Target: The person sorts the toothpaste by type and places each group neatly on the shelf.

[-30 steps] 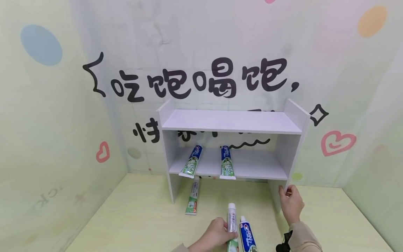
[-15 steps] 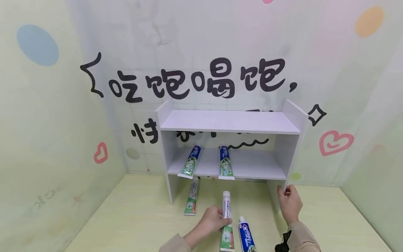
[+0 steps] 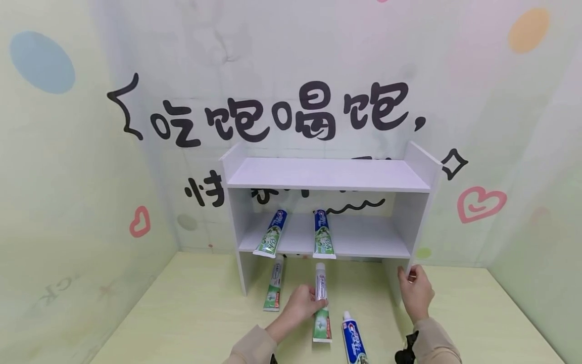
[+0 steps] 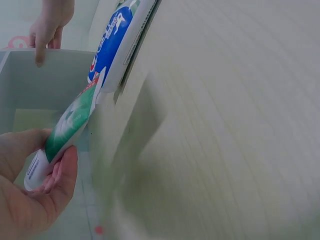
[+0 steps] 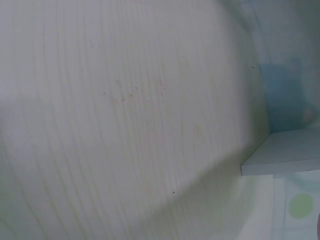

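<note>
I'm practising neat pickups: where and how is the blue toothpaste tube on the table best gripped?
Probably pinch the blue toothpaste tube across its long sides, just below the white cap, coming from above. It lies on the table, cap toward the shelf, with both sides unblocked there; the head view cuts off its lower end.

We record a booth-like work area: printed walls (image 3: 273,50) behind and either side of the white shelf unit (image 3: 327,173), wood-grain tabletop (image 3: 182,293) beneath.
</note>
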`<act>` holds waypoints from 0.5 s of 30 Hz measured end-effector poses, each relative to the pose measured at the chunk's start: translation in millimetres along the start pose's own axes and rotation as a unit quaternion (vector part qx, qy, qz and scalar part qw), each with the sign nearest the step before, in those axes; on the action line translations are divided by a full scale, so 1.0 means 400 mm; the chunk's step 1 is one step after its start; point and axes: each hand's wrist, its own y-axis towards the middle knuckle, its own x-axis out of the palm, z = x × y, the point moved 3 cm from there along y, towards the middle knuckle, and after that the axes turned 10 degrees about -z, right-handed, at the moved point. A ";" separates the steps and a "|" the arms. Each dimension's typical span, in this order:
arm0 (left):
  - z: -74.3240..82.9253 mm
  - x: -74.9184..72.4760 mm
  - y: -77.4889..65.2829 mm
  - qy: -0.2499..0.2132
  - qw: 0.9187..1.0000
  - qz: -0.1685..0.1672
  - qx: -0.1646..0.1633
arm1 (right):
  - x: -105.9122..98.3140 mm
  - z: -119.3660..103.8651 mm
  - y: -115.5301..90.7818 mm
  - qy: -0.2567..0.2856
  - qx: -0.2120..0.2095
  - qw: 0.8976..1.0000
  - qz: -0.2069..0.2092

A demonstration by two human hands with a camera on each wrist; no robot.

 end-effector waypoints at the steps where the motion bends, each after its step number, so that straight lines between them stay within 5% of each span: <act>1: 0.001 -0.001 0.007 0.002 1.000 0.000 0.000 | -0.001 0.000 0.001 -0.001 0.000 1.000 0.002; 15: -0.002 -0.012 0.090 0.039 0.999 0.015 -0.018 | 0.005 0.009 0.004 0.005 0.008 1.000 -0.008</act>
